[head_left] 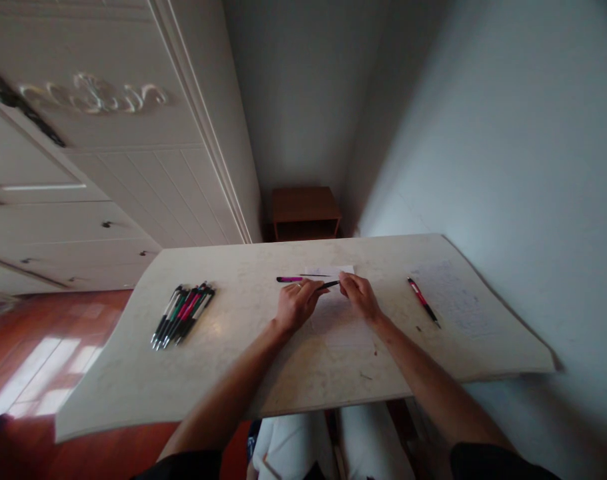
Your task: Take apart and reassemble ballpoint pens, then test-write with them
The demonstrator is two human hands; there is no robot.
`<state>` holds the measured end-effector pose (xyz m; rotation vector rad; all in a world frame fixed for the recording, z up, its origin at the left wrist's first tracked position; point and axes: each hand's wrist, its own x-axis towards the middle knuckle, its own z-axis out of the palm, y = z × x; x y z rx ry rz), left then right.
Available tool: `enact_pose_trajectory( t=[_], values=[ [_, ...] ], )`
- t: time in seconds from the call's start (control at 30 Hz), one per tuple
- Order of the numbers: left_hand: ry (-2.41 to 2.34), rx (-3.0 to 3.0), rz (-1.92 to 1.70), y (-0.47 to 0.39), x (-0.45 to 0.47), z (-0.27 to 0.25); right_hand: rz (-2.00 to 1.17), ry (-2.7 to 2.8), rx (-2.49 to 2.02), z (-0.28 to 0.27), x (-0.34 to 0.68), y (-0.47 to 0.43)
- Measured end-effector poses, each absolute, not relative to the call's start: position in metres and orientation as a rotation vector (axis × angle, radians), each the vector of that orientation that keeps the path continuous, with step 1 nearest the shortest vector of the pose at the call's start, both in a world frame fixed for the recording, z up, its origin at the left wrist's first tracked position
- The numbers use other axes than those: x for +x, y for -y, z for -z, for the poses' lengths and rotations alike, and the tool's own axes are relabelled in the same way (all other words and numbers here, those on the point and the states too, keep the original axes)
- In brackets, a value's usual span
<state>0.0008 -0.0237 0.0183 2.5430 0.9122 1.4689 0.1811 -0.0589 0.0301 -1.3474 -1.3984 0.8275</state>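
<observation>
My left hand (297,303) is closed around one end of a black pen part (328,285), over the middle of the table. At its other end, the fingers of my right hand (357,293) pinch the tip; what else they may hold is hidden. Just beyond my left hand lies a purple pen barrel (288,279), with a thin dark refill (314,275) to its right. White paper (343,327) lies under and between both hands.
Several pens (183,313) lie bunched on the table's left. A red and black pen (423,301) rests at the right, beside a sheet covered in writing (453,297). The pale table (243,360) stands between a white cabinet (133,167) and a wall (508,187).
</observation>
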Motion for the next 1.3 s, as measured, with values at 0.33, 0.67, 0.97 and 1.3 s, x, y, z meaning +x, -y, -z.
enact_pose_trajectory(
  t=[0.33, 0.67, 0.97, 1.3],
  values=[
    [-0.882, 2.504, -1.467, 0.024, 0.001, -0.013, -0.849, 1.378, -1.345, -0.031, 0.179, 0.058],
    [-1.011, 2.376, -1.22, 0.023, -0.004, -0.014, -0.803, 1.492, -1.312, -0.034, 0.172, 0.062],
    [-0.928, 2.579, -1.121, 0.034, 0.006, -0.013, -0.778, 1.594, -1.21, -0.037, 0.179, 0.061],
    [-1.031, 2.394, -1.101, 0.02, -0.009, -0.022, -1.078, 1.502, -0.954, -0.045, 0.199, 0.057]
  ],
)
